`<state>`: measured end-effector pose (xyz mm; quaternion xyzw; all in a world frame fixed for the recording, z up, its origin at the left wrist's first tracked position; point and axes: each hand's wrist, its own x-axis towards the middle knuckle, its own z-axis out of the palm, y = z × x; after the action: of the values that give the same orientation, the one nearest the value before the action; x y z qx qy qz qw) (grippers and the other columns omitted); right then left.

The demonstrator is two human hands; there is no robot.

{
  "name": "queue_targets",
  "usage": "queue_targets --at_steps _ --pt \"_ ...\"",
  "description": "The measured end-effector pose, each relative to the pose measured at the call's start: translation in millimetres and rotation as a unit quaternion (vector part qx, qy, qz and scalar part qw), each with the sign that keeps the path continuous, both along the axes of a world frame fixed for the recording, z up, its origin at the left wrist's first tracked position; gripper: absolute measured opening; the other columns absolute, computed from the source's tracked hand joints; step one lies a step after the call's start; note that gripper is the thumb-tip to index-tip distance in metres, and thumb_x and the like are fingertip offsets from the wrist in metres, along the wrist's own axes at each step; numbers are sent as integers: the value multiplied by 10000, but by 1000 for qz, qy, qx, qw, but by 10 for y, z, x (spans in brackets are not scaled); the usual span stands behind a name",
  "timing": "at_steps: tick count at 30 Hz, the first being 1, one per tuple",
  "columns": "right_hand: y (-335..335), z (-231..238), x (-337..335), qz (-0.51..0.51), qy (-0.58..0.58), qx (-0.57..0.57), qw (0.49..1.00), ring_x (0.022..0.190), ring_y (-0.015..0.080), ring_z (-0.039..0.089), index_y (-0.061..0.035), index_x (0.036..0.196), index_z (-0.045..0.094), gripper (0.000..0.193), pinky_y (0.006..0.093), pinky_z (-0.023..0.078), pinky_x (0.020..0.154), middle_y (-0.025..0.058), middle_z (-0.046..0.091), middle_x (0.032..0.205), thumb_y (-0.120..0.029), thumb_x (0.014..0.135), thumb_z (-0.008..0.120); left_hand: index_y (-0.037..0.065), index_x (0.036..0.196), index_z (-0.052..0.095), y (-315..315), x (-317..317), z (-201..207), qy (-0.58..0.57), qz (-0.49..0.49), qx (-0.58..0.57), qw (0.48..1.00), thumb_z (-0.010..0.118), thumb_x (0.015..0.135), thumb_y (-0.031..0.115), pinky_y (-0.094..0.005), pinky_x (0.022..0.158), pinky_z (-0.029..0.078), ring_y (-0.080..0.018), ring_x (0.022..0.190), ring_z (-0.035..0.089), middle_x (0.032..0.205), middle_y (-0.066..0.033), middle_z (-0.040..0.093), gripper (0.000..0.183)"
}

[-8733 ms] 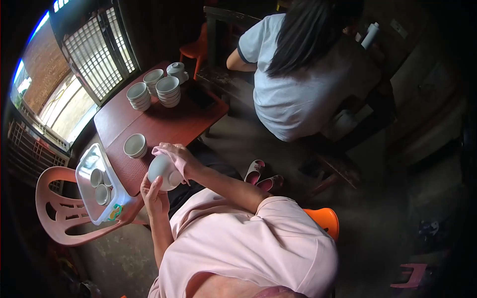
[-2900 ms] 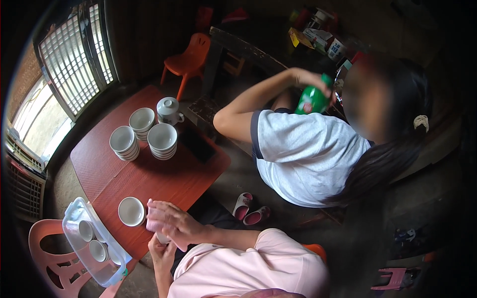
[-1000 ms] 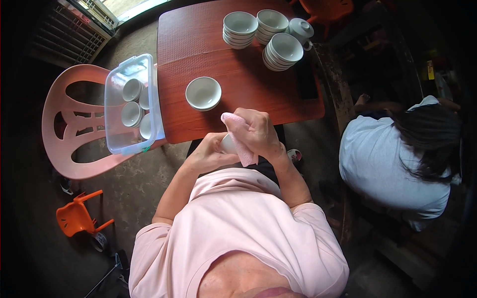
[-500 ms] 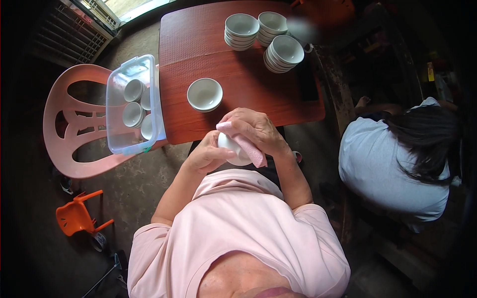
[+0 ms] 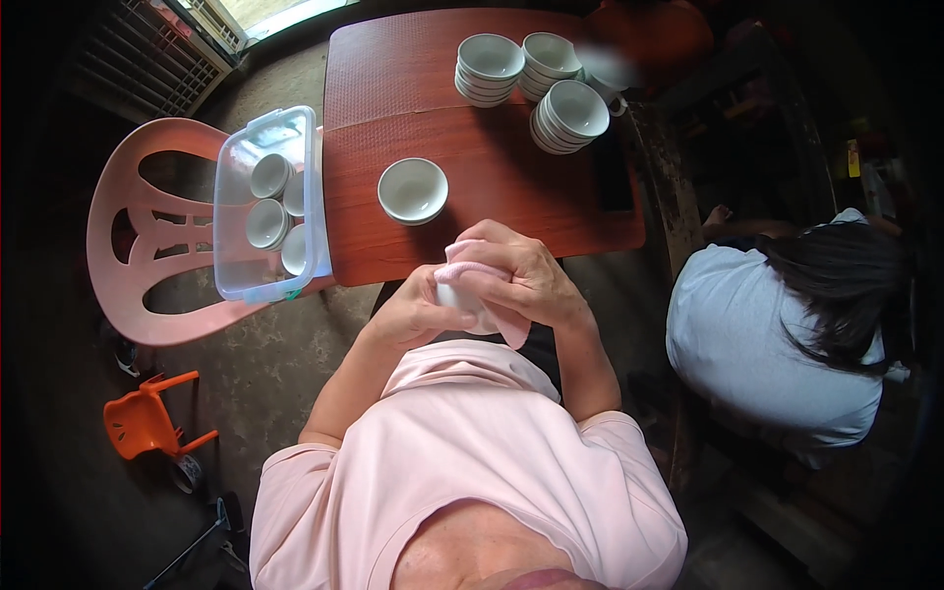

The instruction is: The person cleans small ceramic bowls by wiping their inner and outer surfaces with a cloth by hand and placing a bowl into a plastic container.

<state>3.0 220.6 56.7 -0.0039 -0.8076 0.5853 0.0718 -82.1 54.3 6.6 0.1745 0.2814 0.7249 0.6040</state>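
Just off the near edge of the red-brown table, my left hand (image 5: 420,307) grips a white bowl (image 5: 457,300) by its side. My right hand (image 5: 531,278) is closed on a pink cloth (image 5: 503,320) and presses it against the bowl's outside. Cloth and fingers hide much of the bowl. Beyond my hands, a short stack of white bowls (image 5: 413,190) stands upright on the table (image 5: 393,108).
Several stacks of white bowls (image 5: 490,59) fill the table's far right, near a blurred mug (image 5: 608,77). A clear plastic bin (image 5: 224,216) with small cups rests on a pink chair (image 5: 113,295). An orange stool (image 5: 138,423) is at left; a person (image 5: 777,324) sits at right.
My right hand has shifted the cloth over the bowl, and its fingers now curl over the bowl's far edge. The bowl has turned slightly in my left hand.
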Motion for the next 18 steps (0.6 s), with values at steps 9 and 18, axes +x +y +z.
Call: queue_targets --at_steps 9,18 --pt "-310 -480 -120 -281 89 -536 791 968 139 568 -4 1102 586 304 283 461 851 71 595 1044 -251 936 524 -28 1006 632 55 90 67 207 96 -103 968 748 720 -22 -254 798 497 -99 859 602 924 -59 663 308" --pt "-86 -406 -176 -193 20 -513 836 726 91 594 -22 952 622 273 243 485 633 34 631 809 -281 931 539 -77 1034 606 121 -33 69 30 84 -26 996 692 731 -48 -291 843 508 -160 892 631 969 -117 654 316"
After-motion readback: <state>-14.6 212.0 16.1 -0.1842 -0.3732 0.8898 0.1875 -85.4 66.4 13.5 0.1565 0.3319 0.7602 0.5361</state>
